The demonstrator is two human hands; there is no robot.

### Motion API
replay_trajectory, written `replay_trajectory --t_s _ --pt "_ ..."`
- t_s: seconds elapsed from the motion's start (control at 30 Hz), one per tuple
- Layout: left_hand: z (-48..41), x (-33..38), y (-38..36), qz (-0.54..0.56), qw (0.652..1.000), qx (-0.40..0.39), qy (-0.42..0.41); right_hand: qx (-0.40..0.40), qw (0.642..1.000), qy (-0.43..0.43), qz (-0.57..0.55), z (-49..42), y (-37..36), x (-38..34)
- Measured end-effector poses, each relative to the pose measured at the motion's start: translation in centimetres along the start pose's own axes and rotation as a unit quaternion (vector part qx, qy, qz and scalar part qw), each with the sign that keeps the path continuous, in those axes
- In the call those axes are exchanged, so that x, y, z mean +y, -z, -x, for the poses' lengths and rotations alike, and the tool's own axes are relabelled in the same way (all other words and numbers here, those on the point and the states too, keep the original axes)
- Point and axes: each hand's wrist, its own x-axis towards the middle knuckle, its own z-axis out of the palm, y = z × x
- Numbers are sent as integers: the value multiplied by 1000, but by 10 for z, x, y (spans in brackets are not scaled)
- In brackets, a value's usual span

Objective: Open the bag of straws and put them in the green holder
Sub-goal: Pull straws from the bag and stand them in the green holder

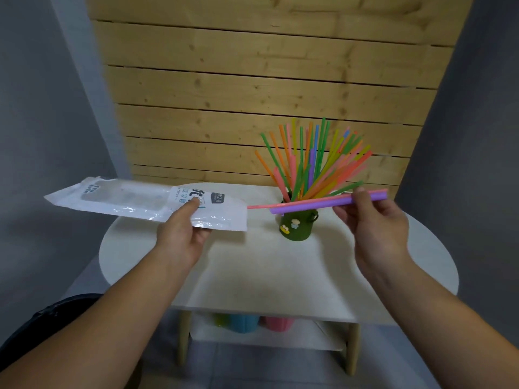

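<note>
Our two bare forearms reach in from the near edge. Our left hand [182,234] is out to the left of the green holder [297,226], its fingers [191,209] pinching the bag [126,200] near the open end, thumb on top. The bag is flat, clear and white, held above the bench [252,262] with its far end pointing away from the holder. It carries dark printed characters and a small dark label; we cannot read the smaller print.

Our right hand [376,220] is to the right of the holder, its fingers [362,197] clasping two straws [309,206], one purple and one pink, which lie almost level across the front of the holder's mouth.

The holder stands on the white, rounded bench, a small frog face on its side, with a fan of coloured straws [309,158] upright in it.

Behind the holder is a wall of pale wooden slats [252,80], with grey walls on either side. Below it, a lower shelf [266,335] holds a blue cup [244,322] and a pink cup [278,322].
</note>
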Motion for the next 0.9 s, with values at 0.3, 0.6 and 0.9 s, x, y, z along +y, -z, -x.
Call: replay_trajectory --t_s 0.3,0.6,0.9 --pt "2 -9 -3 -28 1000 5 -5 -29 955 261 137 -4 13 -27" --pt "6 -12 -8 -38 999 -16 -2 -52 923 328 193 -7 8 -24" --pt "8 -12 -6 -38 999 -22 -1 -92 884 366 274 -5 -11 -7"
